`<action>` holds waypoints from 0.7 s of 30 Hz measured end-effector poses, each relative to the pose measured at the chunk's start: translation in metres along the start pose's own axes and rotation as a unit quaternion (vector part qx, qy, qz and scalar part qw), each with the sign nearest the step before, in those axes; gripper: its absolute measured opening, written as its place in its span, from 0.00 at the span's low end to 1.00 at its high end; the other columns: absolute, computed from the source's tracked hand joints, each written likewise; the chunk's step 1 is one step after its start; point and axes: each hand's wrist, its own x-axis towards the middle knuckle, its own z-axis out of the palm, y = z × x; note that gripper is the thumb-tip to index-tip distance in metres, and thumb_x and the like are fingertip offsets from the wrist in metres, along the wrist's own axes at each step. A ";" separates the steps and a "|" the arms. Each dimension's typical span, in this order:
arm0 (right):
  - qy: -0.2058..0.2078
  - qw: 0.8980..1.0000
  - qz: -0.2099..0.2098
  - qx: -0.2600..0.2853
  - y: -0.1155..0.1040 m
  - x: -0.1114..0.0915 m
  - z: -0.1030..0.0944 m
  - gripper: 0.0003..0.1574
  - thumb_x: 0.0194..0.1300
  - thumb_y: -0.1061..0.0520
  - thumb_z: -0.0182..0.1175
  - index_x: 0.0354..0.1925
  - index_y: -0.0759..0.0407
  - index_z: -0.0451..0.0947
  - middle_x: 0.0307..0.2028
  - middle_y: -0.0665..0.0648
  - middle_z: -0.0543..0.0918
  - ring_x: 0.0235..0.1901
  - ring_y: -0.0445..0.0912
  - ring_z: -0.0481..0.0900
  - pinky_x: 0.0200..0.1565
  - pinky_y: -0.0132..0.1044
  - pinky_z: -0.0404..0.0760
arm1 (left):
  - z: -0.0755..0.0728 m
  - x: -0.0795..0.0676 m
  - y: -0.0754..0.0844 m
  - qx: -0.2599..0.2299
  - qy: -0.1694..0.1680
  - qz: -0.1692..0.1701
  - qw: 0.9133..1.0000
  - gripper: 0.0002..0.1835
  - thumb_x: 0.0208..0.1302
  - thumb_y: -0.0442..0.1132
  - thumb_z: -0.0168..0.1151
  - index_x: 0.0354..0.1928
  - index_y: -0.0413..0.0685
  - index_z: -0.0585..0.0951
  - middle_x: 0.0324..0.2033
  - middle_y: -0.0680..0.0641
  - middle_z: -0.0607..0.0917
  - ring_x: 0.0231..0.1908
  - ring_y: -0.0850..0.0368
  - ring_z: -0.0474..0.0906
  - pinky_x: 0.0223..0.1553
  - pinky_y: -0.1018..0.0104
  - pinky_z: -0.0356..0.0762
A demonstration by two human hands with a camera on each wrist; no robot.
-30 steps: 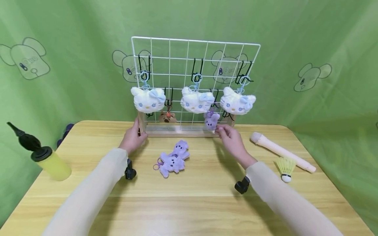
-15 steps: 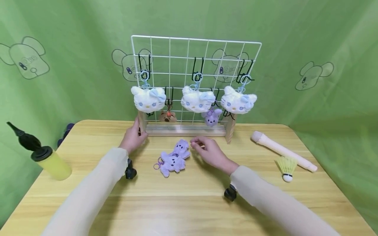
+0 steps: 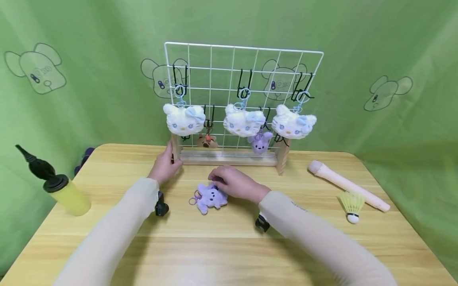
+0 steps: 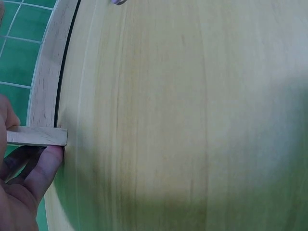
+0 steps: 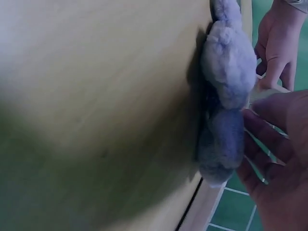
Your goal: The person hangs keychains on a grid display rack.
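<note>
My left hand [image 3: 164, 166] holds the left wooden foot [image 4: 41, 136] of a wire grid rack [image 3: 229, 159], thumb and fingers on either side of it. My right hand [image 3: 237, 183] hovers at the purple plush keychains on the table. One purple plush [image 3: 212, 198] lies face up with its ring to the left. The other plush [image 5: 222, 144] is mostly hidden under the hand in the head view. In the right wrist view, the right fingers [image 5: 269, 134] lie loosely bent beside the plush toys, with no clear grip on them.
White cat plush keychains [image 3: 244, 122] hang on the upper hooks. A brown bear plush [image 3: 207, 141] and a purple plush keychain [image 3: 260, 143] hang lower. A yellow pump [image 3: 70, 198] stands left; a pink microphone [image 3: 347, 186] and yellow shuttlecock [image 3: 352, 206] lie right.
My right hand has left the purple plush hanging on the rack and moved left and down to the plush keychains on the table. The left hand stays on the rack's foot.
</note>
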 end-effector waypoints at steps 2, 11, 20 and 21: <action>-0.010 1.000 0.000 -0.017 -0.001 0.001 0.000 0.13 0.73 0.62 0.62 0.53 0.62 0.85 0.50 0.58 0.89 0.54 0.50 0.84 0.62 0.45 0.85 | 0.000 0.000 0.001 -0.001 0.000 -0.002 1.000 0.50 0.72 0.32 0.56 0.85 0.50 0.38 0.73 0.22 0.67 0.65 0.26 0.77 0.63 0.39 0.84; -0.025 0.997 -0.001 -0.069 -0.002 0.001 0.004 0.10 0.67 0.62 0.68 0.47 0.59 0.88 0.46 0.56 0.88 0.52 0.50 0.80 0.60 0.45 0.83 | 0.000 -0.002 0.003 -0.002 0.000 -0.005 1.000 0.50 0.71 0.33 0.56 0.85 0.49 0.38 0.74 0.23 0.67 0.67 0.26 0.75 0.67 0.39 0.81; -0.008 0.995 -0.005 -0.099 -0.004 0.000 0.005 0.04 0.67 0.63 0.68 0.40 0.57 0.87 0.41 0.54 0.87 0.47 0.49 0.78 0.54 0.43 0.84 | 0.000 -0.004 0.006 0.013 0.004 -0.003 1.000 0.49 0.72 0.33 0.56 0.85 0.44 0.37 0.70 0.20 0.70 0.63 0.26 0.79 0.62 0.40 0.85; -0.006 0.995 -0.006 -0.096 -0.004 0.001 0.005 0.03 0.67 0.63 0.67 0.39 0.57 0.87 0.40 0.54 0.87 0.46 0.48 0.78 0.54 0.43 0.84 | 0.000 -0.004 0.007 0.014 0.005 -0.002 1.000 0.49 0.71 0.33 0.56 0.85 0.44 0.37 0.70 0.20 0.70 0.62 0.26 0.80 0.61 0.40 0.86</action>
